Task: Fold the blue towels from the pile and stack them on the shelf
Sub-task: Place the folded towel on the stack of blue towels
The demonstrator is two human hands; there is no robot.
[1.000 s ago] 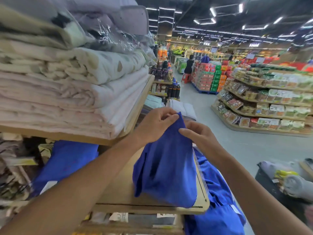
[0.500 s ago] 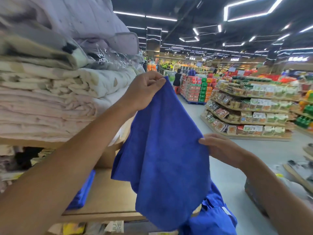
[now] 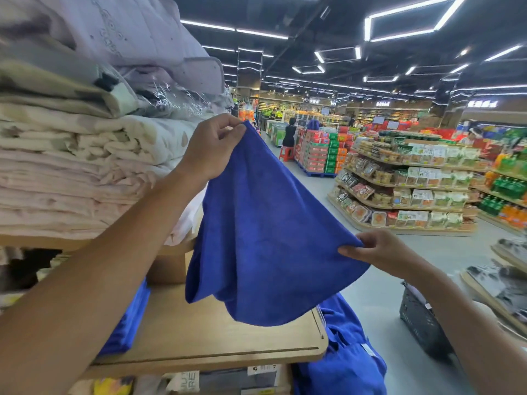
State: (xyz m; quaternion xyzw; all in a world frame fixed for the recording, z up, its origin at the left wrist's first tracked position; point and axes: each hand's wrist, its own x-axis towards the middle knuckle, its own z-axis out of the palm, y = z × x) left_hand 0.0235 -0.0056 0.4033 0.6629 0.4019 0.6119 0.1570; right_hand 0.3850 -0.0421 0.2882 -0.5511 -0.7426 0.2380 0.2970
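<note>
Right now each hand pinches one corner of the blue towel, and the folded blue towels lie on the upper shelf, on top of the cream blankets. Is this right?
No. The head view shows the folded blue towels on the lower wooden shelf, beneath the shelf of cream blankets. The rest holds: the left hand and right hand each pinch a corner of the blue towel.

Bright, even light from white ceiling strips [image 3: 413, 21], glaring against the dark ceiling [image 3: 399, 58]. Shadows are soft. Wide-angle distortion bends the frame edges; the basket [image 3: 422, 323] at lower right is motion-blurred.
</note>
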